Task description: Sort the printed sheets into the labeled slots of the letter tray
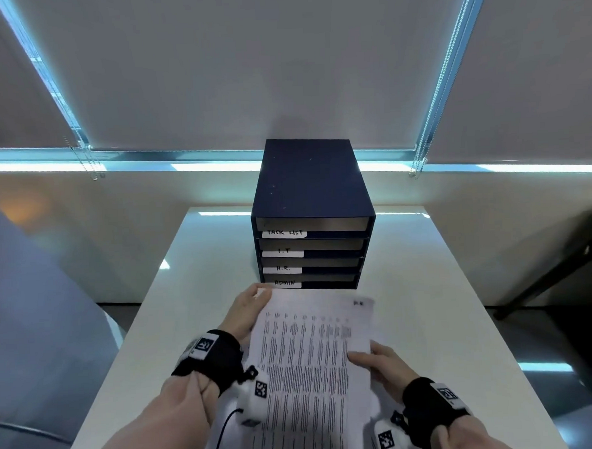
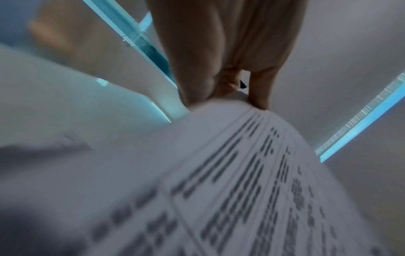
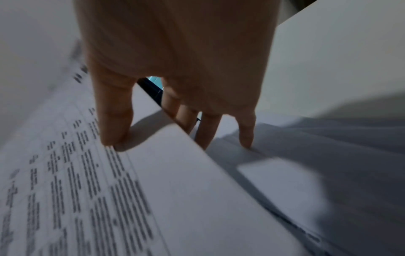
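Observation:
A dark blue letter tray [image 1: 311, 189] stands at the table's far middle. Its slots read, top to bottom, TASK LIST [image 1: 284, 232], I.T [image 1: 284, 251], H.R. [image 1: 283, 268] and ADMIN [image 1: 284, 283]. Just in front of it I hold a printed sheet [image 1: 313, 342] with columns of text, lifted off the table. My left hand [image 1: 249, 309] grips its far left corner, near the ADMIN slot. My right hand [image 1: 375, 358] pinches its right edge, thumb [image 3: 114, 121] on top and fingers beneath. More sheets [image 3: 285, 181] lie under it. In the left wrist view the sheet [image 2: 241, 173] is blurred below my left hand [image 2: 232, 90].
The white table [image 1: 425, 269] runs to a low wall under drawn blinds. A blue-grey upholstered seat [image 1: 37, 303] fills the left side. A dark frame [image 1: 561, 274] stands off the table's right edge.

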A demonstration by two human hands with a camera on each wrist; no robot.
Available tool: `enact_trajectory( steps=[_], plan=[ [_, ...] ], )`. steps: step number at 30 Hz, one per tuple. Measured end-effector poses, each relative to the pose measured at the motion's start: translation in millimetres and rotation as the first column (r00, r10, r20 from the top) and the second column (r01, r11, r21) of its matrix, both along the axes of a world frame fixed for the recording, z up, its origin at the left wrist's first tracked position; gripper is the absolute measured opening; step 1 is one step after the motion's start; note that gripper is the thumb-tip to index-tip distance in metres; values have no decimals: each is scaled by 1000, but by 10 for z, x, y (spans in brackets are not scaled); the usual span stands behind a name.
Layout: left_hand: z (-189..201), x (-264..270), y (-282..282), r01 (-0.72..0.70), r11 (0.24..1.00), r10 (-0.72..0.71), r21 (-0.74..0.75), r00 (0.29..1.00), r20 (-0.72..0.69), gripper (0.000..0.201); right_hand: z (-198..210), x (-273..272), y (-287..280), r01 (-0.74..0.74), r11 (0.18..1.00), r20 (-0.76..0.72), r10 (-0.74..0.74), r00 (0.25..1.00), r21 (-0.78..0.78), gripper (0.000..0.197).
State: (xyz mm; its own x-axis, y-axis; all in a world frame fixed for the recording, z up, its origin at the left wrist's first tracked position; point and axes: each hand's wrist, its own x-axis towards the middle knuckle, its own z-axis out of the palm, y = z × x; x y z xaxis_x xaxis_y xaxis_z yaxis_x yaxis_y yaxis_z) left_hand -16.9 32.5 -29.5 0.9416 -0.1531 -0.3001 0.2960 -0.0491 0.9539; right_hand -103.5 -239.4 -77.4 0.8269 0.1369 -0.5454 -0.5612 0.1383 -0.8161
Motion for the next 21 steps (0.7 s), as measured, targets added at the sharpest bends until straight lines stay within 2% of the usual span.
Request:
enact_trajectory(
  steps=[2, 4, 12, 13, 16, 17, 19, 21],
  plan=[
    [-11, 114, 16, -71, 986, 60, -149, 995, -76, 25, 1, 22, -32, -16, 1000, 7, 16, 1000, -4, 21],
    [-35, 203, 16, -119, 973, 97, -198, 988, -120, 29, 22, 29, -58, -18, 999, 7, 18, 1000, 33, 25],
    [-85, 300, -27, -165, 964, 128, -210, 975, -182, 30, -49, 36, -75, 48, 996, -28, -46, 999, 74, 28],
    [-93, 314, -33, -174, 963, 135, -205, 972, -190, 30, -118, 28, -74, 57, 995, -40, -54, 998, 76, 34],
    [-97, 363, -56, -239, 951, 197, -196, 958, -209, 31, -434, 4, -29, 66, 998, -49, -66, 997, 6, 76],
    [-133, 376, -48, -260, 948, 218, -181, 950, -225, 31, -507, -5, -12, 76, 997, -43, -77, 996, -21, 81],
    [-290, 404, -23, -272, 953, 229, -137, 936, -266, 44, -572, 22, -1, 91, 995, -87, -93, 992, -29, 75],
    [-562, 450, 21, -231, 961, 174, -151, 932, -318, 75, -546, 104, -20, 68, 995, -125, -76, 989, -69, 63]
  ],
)
